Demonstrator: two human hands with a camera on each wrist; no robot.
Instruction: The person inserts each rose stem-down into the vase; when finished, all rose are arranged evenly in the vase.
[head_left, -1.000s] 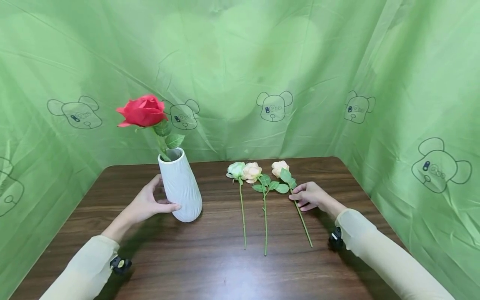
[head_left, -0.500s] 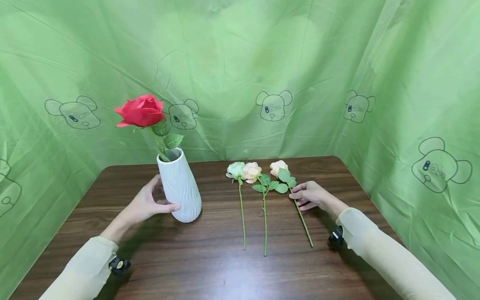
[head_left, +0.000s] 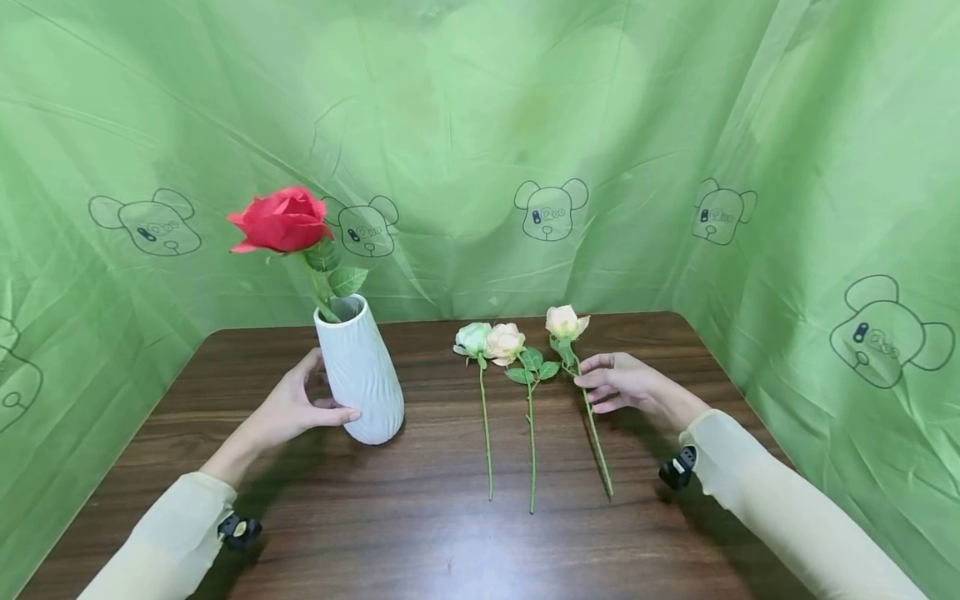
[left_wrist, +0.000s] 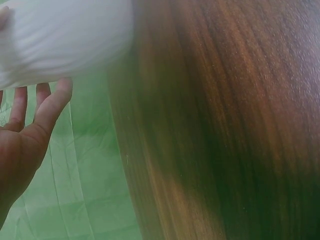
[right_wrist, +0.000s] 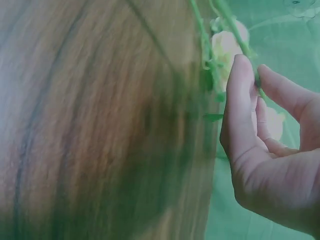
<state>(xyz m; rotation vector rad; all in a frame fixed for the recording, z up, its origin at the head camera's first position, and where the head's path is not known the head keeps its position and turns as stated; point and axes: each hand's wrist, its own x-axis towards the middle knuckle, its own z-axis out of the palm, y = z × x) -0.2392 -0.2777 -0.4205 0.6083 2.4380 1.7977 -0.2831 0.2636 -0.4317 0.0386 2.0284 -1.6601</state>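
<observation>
The left hand (head_left: 288,408) cups the side of the white vase (head_left: 358,371), fingers and thumb curled round it, on the table (head_left: 420,533). The right hand (head_left: 626,385) pinches the stem of the cream rose (head_left: 565,322) between thumb and fingertips, its bloom raised, the stem end near the wood. One red rose (head_left: 281,220) stands in the vase; two pale roses (head_left: 491,340) lie flat between the hands, untouched.
</observation>
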